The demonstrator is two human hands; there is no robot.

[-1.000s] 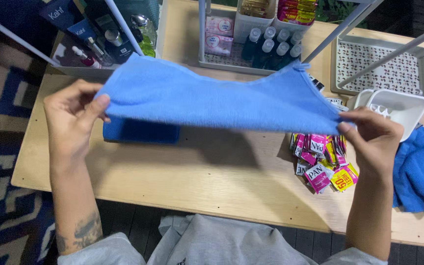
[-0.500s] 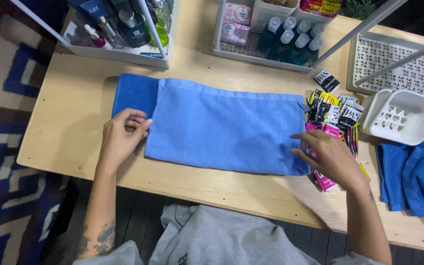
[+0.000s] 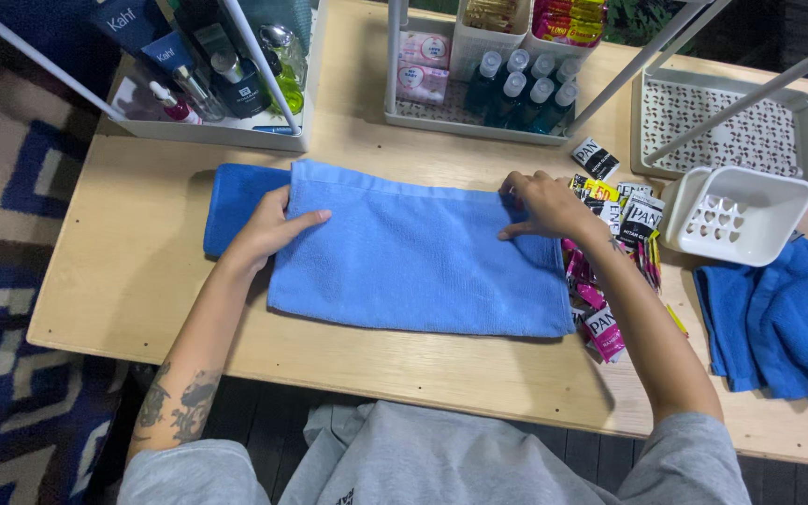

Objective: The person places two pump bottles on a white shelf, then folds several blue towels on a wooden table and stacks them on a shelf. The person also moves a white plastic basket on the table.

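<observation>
While the light blue cloth (image 3: 418, 257) lies flat and folded in the middle of the wooden table (image 3: 142, 271), both hands rest on top of it. In the head view, the left hand (image 3: 268, 227) lies on the far left corner of the cloth with the fingers stretched out and the palm down, so it presses and does not grip. The right hand (image 3: 542, 206) is at the far right corner, fingers bent down onto the edge; I cannot tell if it pinches the fabric or only pushes on it. A darker blue towel (image 3: 236, 201) lies under the left end of the cloth and shows beside the left hand. Just right of the cloth, touching its edge, lies a heap of small sachets (image 3: 614, 252), pink, black and yellow. Further right stands a white plastic basket (image 3: 736, 215), tilted, and near it a crumpled blue towel (image 3: 778, 318). On the far side stand white trays with bottles (image 3: 516, 89)
</observation>
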